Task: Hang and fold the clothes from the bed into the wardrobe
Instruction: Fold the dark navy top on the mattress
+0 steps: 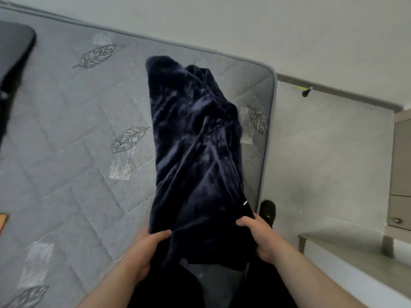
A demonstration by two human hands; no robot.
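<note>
Left hand (pixel 144 247) and right hand (pixel 258 236) are both gripping the near edge of the navy fleece garment (pixel 195 152), its long axis running up-frame away from them over the mattress (pixel 77 107).

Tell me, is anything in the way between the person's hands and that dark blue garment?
Nothing visible. The left hand and right hand both grip the near edge of the dark blue garment, which stretches across the mattress. Whether the cabinet at right is the wardrobe is unclear.
</note>
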